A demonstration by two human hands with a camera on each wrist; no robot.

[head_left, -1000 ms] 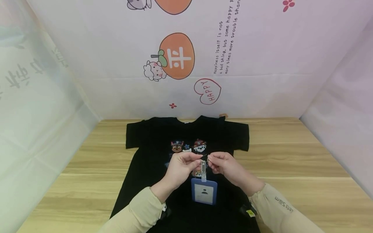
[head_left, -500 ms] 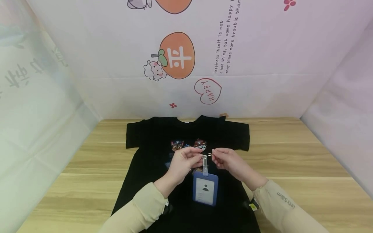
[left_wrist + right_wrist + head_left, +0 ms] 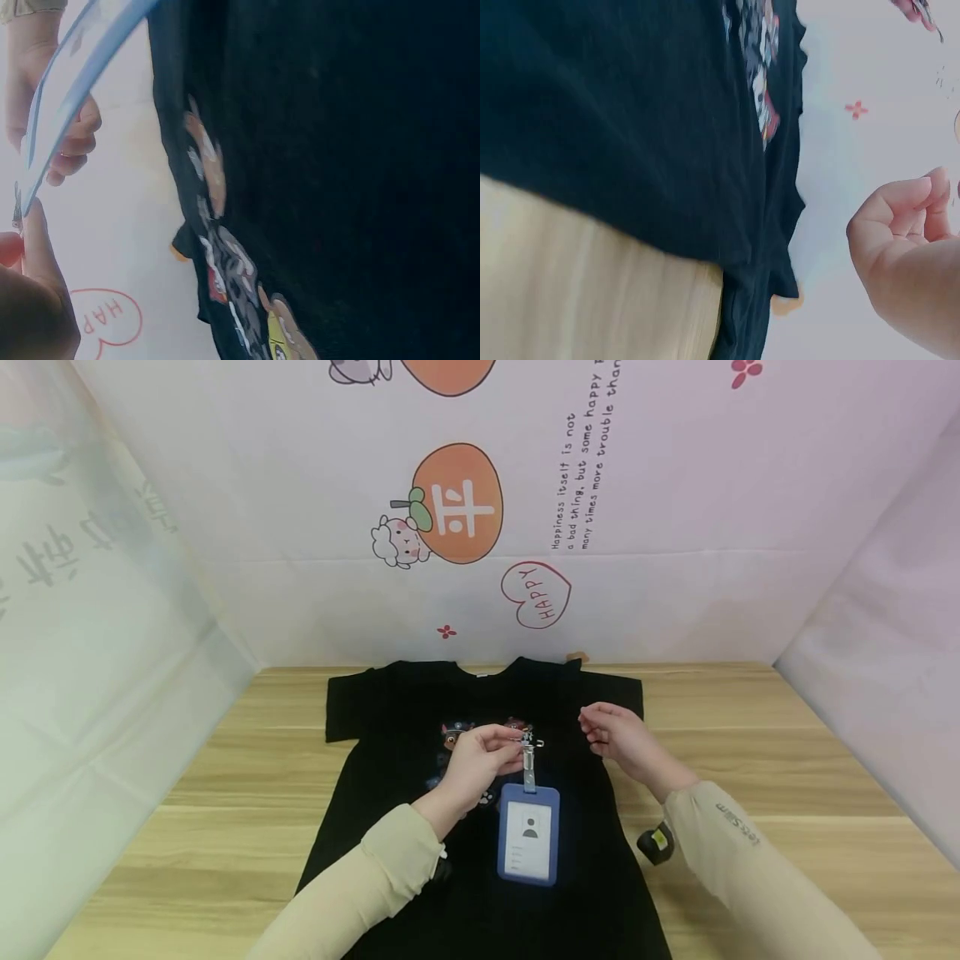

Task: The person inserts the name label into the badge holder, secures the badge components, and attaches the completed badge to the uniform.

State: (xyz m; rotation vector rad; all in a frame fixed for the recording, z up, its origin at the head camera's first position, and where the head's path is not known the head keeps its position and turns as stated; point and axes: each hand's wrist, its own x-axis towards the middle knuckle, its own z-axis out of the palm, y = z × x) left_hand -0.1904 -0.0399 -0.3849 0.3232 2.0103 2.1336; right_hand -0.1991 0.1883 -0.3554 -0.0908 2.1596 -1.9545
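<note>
A blue-framed ID badge holder (image 3: pixel 528 835) hangs upright over the black T-shirt (image 3: pixel 405 702), facing the head camera. Its clear strap (image 3: pixel 529 777) runs up to a small silver metal clip (image 3: pixel 529 747), which my left hand (image 3: pixel 476 768) pinches between thumb and fingers. Off to the right and farther back, my right hand (image 3: pixel 626 739) is raised over the shirt's right side, fingers loosely curled and nothing visible in them. In the left wrist view the holder's pale blue edge (image 3: pixel 82 90) crosses the top left. The right wrist view shows my right hand (image 3: pixel 907 247) apart from the clip.
The shirt lies spread on a wood-grain table (image 3: pixel 750 760), its cartoon dog print (image 3: pixel 453 735) partly covered by my left hand. A printed white cloth (image 3: pixel 660 610) stands behind, with pale cloth walls at both sides. A dark wrist device (image 3: pixel 656 843) sits below my right sleeve.
My right hand has let go of the clip and moved right and away. My left hand has risen slightly with the badge holder, which now hangs straighter.
</note>
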